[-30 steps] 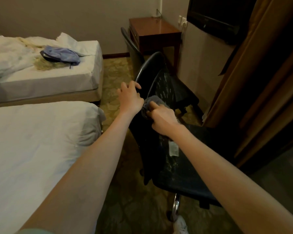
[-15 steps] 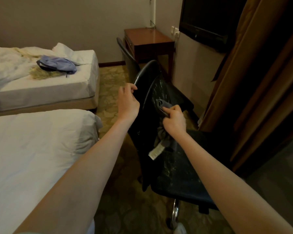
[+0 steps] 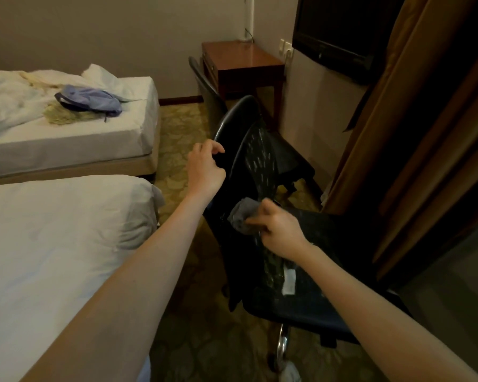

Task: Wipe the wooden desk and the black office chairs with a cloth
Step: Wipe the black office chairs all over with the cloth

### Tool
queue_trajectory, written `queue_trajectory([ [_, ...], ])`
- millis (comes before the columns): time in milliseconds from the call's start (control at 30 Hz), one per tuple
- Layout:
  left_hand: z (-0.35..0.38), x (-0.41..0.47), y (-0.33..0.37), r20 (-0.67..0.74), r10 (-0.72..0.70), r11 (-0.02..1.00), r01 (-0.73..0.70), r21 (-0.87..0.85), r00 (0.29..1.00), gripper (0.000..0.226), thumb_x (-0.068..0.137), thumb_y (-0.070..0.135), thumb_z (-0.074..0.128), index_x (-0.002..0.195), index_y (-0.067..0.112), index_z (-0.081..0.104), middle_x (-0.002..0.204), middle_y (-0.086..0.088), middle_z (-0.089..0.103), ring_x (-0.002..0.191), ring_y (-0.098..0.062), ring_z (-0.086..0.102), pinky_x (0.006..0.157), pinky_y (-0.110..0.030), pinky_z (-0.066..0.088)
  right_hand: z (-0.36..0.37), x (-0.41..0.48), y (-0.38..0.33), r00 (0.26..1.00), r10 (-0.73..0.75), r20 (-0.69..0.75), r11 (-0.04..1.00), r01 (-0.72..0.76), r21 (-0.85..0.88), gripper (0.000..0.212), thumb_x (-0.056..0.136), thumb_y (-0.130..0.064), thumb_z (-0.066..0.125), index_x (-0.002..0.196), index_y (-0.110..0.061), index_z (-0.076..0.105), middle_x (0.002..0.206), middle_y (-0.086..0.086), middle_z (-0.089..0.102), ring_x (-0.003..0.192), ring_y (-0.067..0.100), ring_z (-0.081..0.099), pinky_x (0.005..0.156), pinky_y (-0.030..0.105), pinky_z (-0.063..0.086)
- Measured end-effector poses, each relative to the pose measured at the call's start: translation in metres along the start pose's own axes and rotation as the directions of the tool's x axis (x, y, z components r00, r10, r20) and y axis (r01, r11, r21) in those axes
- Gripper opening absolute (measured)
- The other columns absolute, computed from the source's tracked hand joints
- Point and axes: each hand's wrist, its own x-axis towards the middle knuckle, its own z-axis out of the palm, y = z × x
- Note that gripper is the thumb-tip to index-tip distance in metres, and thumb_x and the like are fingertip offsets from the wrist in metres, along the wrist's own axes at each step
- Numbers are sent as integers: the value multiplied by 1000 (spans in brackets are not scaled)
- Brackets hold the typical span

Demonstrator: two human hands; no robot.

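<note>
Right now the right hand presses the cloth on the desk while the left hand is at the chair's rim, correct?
Not the desk. In the head view the right hand presses the cloth on the backrest of the chair, while the left hand is at its rim. The desk stands far back by the wall.

The grey cloth (image 3: pixel 242 216) is crumpled in a ball, gripped by the right hand (image 3: pixel 279 232) and pressed to the low part of the mesh back of the near black chair (image 3: pixel 255 164), which shows pale streaks. The left hand (image 3: pixel 206 166) holds this back at its edge. The second black chair (image 3: pixel 204 86) stands behind, at the reddish wooden desk (image 3: pixel 243 59) with a glossy top, in the corner
</note>
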Motion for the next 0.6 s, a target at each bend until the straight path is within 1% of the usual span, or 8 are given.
queue_trajectory([
  [67, 0, -2, 0, -10, 6, 1000, -7, -23, 1000, 39, 73, -12, 45, 95, 20, 54, 101, 4, 43, 100, -22, 49, 82, -28, 39, -1, 15, -1, 938, 270, -216, 956, -235, 176, 41, 86, 2, 51, 122, -15, 63, 100, -1, 40, 95, 21, 48, 78, 32, 44],
  [133, 0, -3, 1, -6, 15, 1000, -15, -12, 1000, 38, 74, -11, 45, 92, 22, 52, 100, 3, 45, 100, -22, 50, 84, -30, 41, 1, 30, -11, 850, 442, -286, 881, -351, 318, 43, 88, 0, 50, 128, -13, 58, 104, 0, 41, 96, 17, 47, 85, 35, 47],
  [267, -3, -5, 0, 2, 26, 999, -26, 25, 1000, 37, 73, -12, 48, 91, 20, 54, 101, 2, 50, 99, -21, 50, 82, -29, 41, 33, 34, -38, 964, 231, -132, 967, -211, 145, 48, 88, -1, 51, 134, -11, 51, 105, 0, 38, 96, 19, 46, 77, 32, 47],
  [400, -7, -7, -3, 28, 12, 999, -11, -38, 1000, 41, 71, -13, 49, 88, 24, 53, 98, 6, 46, 95, -20, 51, 80, -30, 43, 62, 0, -36, 983, 92, -159, 995, -84, 59, 44, 81, 0, 55, 124, -6, 59, 93, 5, 42, 78, 22, 46, 58, 38, 48],
  [433, -7, -7, -2, 49, 20, 998, -17, -64, 999, 42, 69, -13, 50, 87, 25, 52, 98, 7, 46, 94, -19, 52, 82, -32, 45, 64, -10, -30, 992, 33, -118, 999, -35, -15, 40, 81, -1, 55, 120, -7, 61, 95, 8, 44, 79, 24, 46, 59, 39, 49],
  [500, -10, -7, 0, 99, 42, 996, -35, -76, 994, 45, 67, -11, 50, 86, 30, 52, 101, 7, 47, 98, -18, 50, 89, -42, 46, 64, -28, -17, 990, -32, 136, 983, 55, -174, 36, 86, -8, 51, 121, -13, 58, 113, 10, 43, 95, 28, 47, 76, 41, 48],
  [567, -12, -7, 0, 147, 41, 995, -28, -92, 988, 48, 67, -11, 48, 86, 33, 53, 107, 6, 47, 106, -19, 48, 96, -44, 42, 69, -47, -5, 930, 60, 363, 969, 34, -246, 40, 91, -11, 47, 130, -19, 53, 126, 6, 36, 110, 26, 41, 89, 37, 43],
  [600, -14, -7, 1, 161, 23, 993, -4, -116, 987, 48, 68, -12, 47, 87, 32, 54, 109, 5, 45, 110, -20, 46, 98, -41, 40, 71, -53, -2, 926, 135, 352, 974, -58, -221, 41, 91, -11, 46, 131, -21, 52, 126, 4, 36, 112, 25, 41, 91, 35, 42],
])
